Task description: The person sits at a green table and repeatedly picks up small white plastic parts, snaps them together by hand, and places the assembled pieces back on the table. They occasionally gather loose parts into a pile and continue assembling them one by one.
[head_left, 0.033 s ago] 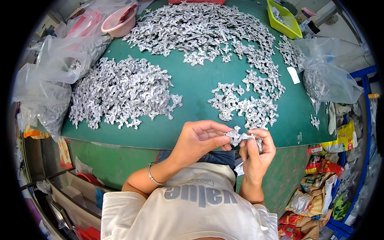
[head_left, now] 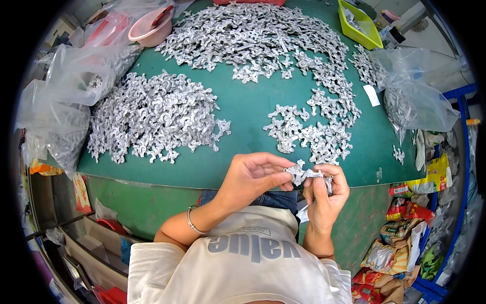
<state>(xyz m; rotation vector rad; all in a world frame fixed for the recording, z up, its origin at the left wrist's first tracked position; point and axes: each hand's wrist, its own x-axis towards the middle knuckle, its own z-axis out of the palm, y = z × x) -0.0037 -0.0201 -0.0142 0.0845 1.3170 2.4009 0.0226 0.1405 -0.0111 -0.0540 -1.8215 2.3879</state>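
Observation:
Close to the table's near edge, my left hand (head_left: pixel 251 178) pinches a small silvery metal casting (head_left: pixel 299 173) between thumb and fingertips. My right hand (head_left: pixel 326 198) is closed on the other end of the metal, with thumb and fingers bent round it. More silvery metal (head_left: pixel 329 183) shows between the right fingers; whether it is a separate piece I cannot tell. Just beyond my hands lies a loose cluster of similar castings (head_left: pixel 324 139). A heap of the same curled castings (head_left: pixel 154 116) sits to the left.
A larger casting pile (head_left: pixel 253 38) spreads across the back of the green table (head_left: pixel 243 109). Plastic bags (head_left: pixel 68 111) crowd the left side, and another bag (head_left: pixel 412 99) sits right. Farther back are a pink basin (head_left: pixel 150 29) and a yellow-green bin (head_left: pixel 360 28).

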